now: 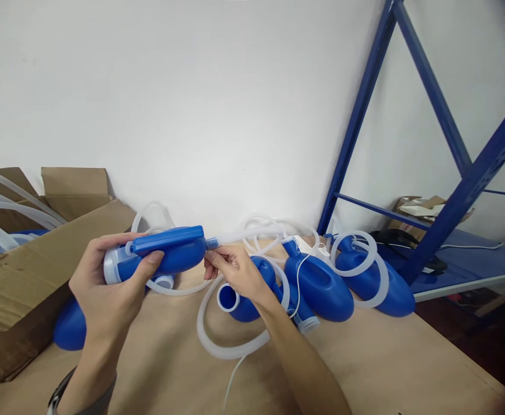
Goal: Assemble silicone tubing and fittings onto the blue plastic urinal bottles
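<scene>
My left hand (118,276) is closed around a blue plastic urinal bottle (178,253), held on its side above the table. Its wide white-collared mouth (111,266) faces left, towards my palm, and the handle lies on top. On the right, a translucent tube (252,232) meets the bottle's narrow spout (213,242), where a small greyish ring shows. My right hand (235,271) is closed in a pinch just below that joint. Its fingertips hide whatever they grip.
More blue bottles (319,288) with coiled tubes (235,353) lie on the brown table (170,369) to the right. An open cardboard box (53,259) holding tubes stands left. A white power strip (306,246) sits near the wall. Blue shelving (360,121) rises at right.
</scene>
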`<state>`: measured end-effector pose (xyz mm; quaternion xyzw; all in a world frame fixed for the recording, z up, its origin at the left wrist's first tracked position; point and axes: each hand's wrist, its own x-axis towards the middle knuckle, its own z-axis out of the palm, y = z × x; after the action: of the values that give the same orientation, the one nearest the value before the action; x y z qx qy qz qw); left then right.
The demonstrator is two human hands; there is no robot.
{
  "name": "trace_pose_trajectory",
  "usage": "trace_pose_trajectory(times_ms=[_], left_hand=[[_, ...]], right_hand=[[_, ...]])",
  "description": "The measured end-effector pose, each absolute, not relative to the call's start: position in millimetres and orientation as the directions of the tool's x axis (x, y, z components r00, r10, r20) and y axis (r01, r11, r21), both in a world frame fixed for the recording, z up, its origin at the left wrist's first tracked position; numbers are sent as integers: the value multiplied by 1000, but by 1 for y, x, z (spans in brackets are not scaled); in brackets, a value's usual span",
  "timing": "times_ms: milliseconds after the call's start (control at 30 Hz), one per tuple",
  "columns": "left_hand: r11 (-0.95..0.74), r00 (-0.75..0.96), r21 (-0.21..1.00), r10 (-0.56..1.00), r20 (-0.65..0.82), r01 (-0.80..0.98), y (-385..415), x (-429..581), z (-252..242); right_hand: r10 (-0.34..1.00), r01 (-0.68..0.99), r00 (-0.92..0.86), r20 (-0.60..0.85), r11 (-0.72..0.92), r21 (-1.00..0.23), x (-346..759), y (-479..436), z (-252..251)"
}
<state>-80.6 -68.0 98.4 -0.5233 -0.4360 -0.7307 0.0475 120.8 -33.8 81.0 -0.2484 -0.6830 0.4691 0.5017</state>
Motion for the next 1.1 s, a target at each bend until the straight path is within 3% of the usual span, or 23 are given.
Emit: trace_pose_trajectory(times_ms=[233,700,933,1000,1100], left_hand=[[-634,-448,555,342,826,539,-72,-75,101],[-616,-460,587,375,805,525,-70,-78,101],[-474,-567,690,396,722,548,-68,-93,108],[-414,-577,719,429,695,558,-64,-104,110],[-313,-544,735,513,664,601,-48,-122,107]], right_hand=[[811,-174,-352,467,434,-884,120,-30,76],[788,-17,-438,432,473,-881,135,-27,77],[747,347,-565,350,601,-720,179,-36,89],[741,467,-624,247,608,-643,198,-33,86],[825,677,-565,16,474,-563,221,-21,74]])
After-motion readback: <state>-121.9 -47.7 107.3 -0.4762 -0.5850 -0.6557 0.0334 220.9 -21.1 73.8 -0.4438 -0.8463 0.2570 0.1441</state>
